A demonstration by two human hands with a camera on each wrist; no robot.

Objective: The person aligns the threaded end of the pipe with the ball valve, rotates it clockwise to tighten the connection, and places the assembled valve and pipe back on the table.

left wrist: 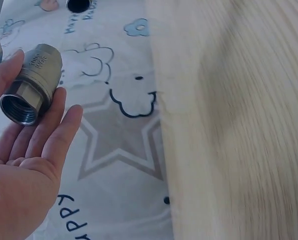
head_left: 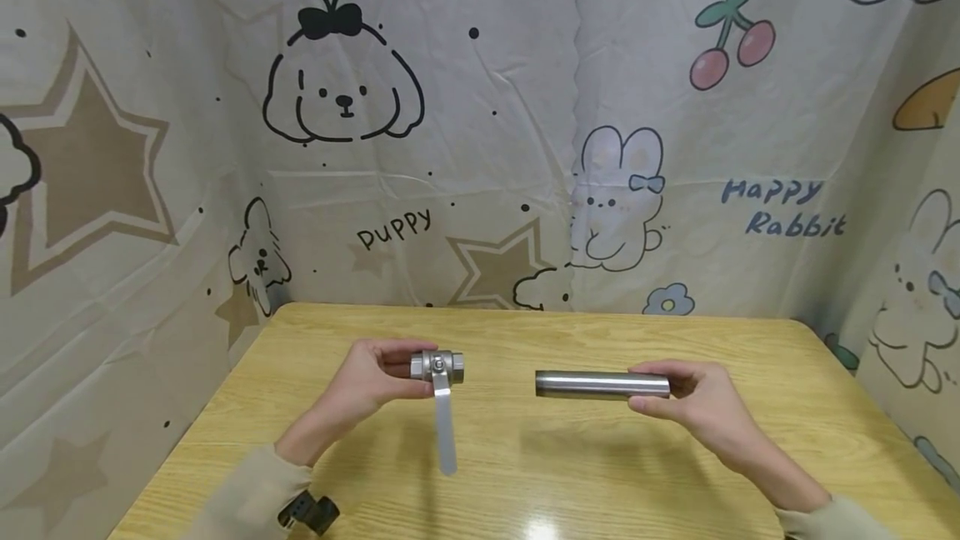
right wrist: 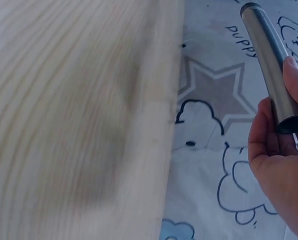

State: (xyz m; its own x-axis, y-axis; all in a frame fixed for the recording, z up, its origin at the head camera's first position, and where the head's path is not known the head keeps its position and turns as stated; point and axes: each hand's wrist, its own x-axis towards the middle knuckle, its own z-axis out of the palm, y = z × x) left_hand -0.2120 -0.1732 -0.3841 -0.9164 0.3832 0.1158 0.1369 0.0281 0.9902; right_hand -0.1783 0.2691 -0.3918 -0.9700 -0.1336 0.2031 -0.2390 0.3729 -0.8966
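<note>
- Bkgd: pale printed cloth [head_left: 487,107] w/ puppy, rabbit & star drawings hung behind & at both sides of a wood-grain table [head_left: 630,494], prob. to screen off the rest of the rm.
- L hand [head_left: 367,377] pinched the metal ball valve [head_left: 437,366] by its left end, thumb on the near side, fingers on the far side, gap only as wide as the body. That grip prob. suited b/c it left the right end bare, facing the other part.
- Valve's lever [head_left: 444,432] ran toward the wearer, clear of fingers & of both end openings; prob. why the hand held the body, not the lever. L wrist view showed threads inside the end nearest the palm.
- R hand [head_left: 701,402] held the steel pipe [head_left: 585,384] at its right end, thumb & fingers closed on opposite sides; most of the length stuck out free to the left, prob. so nothing covered that tip. Threads on it: can't tell.
- Valve & pipe were approx. level, well apart, w/ a gap btwn; soft shadows [head_left: 592,448] on the tabletop suggested both were up off it, prob. for finger rm.
</note>
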